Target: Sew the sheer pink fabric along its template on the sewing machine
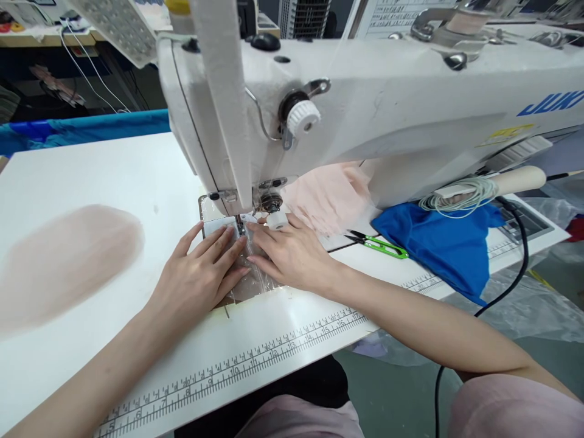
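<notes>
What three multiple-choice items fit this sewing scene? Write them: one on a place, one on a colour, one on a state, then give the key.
1. Where do the thread snips lie?
A. right of the right hand
B. on the pink patch at left
C. on top of the sewing machine

2. What colour is the cloth under the machine arm?
A. red
B. blue
C. yellow

3. How is the left hand placed?
A. raised in the air
B. gripping the snips
C. flat on the sheer fabric

Key: 1 A, the green-handled snips sit on the table beyond the right hand; 2 B, it is plainly blue; 3 C, its fingers are spread, pressing down by the needle.
</notes>
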Tool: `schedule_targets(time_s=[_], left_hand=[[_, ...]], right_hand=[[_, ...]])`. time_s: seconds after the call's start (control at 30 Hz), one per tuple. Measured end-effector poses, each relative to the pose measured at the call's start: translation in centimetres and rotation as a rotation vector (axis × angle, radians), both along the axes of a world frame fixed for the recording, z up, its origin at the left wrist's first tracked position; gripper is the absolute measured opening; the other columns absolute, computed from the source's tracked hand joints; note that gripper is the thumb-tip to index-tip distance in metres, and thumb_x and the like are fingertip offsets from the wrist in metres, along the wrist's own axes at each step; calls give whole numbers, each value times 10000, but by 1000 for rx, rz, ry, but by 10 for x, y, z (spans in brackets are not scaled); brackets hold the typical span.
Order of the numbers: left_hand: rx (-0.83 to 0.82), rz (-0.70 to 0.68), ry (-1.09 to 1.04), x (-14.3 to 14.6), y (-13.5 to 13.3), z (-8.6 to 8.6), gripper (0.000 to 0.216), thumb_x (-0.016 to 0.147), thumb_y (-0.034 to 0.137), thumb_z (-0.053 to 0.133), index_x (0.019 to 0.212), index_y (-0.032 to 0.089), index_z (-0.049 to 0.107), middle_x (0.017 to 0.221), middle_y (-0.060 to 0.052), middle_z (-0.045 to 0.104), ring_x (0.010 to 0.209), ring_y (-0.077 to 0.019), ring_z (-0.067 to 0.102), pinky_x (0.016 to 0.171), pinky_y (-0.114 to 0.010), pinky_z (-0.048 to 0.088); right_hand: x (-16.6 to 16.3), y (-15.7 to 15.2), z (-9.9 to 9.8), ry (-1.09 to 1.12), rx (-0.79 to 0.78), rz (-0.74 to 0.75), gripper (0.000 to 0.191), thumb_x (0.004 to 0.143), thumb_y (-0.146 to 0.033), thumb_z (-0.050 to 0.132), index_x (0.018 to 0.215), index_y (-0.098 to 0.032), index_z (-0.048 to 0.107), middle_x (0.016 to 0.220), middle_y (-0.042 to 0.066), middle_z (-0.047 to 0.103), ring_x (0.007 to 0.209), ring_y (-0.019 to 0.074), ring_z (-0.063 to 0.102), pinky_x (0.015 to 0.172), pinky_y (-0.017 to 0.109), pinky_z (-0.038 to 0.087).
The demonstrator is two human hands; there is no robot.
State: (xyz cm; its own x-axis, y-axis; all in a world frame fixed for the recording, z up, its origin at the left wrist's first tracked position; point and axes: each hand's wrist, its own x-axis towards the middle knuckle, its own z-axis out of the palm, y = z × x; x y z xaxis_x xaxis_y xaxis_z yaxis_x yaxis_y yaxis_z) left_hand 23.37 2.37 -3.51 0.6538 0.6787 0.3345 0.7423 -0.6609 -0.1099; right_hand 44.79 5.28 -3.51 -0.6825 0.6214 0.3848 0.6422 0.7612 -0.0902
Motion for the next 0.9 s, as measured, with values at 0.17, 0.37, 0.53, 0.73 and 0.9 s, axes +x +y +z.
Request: schedule_targets(time_s=[0.17, 0.37, 0.53, 0.73, 0.9], left_hand=[[56, -123, 10, -3, -6, 7, 604, 933, 545, 506, 1358, 115, 511, 1343, -179, 599, 1242, -315, 578, 1101, -554, 379], [108, -281, -42, -6, -10, 10, 255, 928, 173, 561, 1170, 114, 616, 1151, -116, 720, 1042, -238, 688, 915, -389, 552], [-39, -141, -227, -4, -11, 8, 202, 955, 125, 483, 1098, 146, 625, 1079, -73, 743, 968, -189, 704, 807, -333, 585], [-2, -138, -162, -1, -11, 5, 408, 901, 197, 547, 1300, 116, 559, 1273, -135, 659, 1153, -300, 635, 873, -435, 575], [43, -145, -61, -1, -10, 3, 421, 919, 160, 465, 1318, 54, 550, 1269, -173, 649, 1183, -305, 621, 964, -458, 535]], right_hand=[[4, -2, 1, 35, 87, 78, 178, 944, -266, 552, 1002, -123, 642, 1109, 98, 715, 1093, 240, 576, 910, 374, 422], [10, 1, 1, 102, 114, 255, 286, 980, -355, 495, 916, -134, 665, 941, 54, 732, 844, 179, 637, 756, 310, 458], [13, 2, 1, 132, 69, 291, 527, 900, -600, 529, 1016, -106, 672, 999, 91, 724, 874, 214, 645, 729, 346, 467], [11, 0, -2, 125, 236, 306, 228, 931, -71, 511, 865, -161, 710, 965, 27, 764, 910, 152, 681, 846, 307, 510], [10, 0, -2, 149, 279, 329, 220, 937, -92, 537, 853, -167, 726, 911, 16, 775, 912, 146, 708, 924, 312, 554]])
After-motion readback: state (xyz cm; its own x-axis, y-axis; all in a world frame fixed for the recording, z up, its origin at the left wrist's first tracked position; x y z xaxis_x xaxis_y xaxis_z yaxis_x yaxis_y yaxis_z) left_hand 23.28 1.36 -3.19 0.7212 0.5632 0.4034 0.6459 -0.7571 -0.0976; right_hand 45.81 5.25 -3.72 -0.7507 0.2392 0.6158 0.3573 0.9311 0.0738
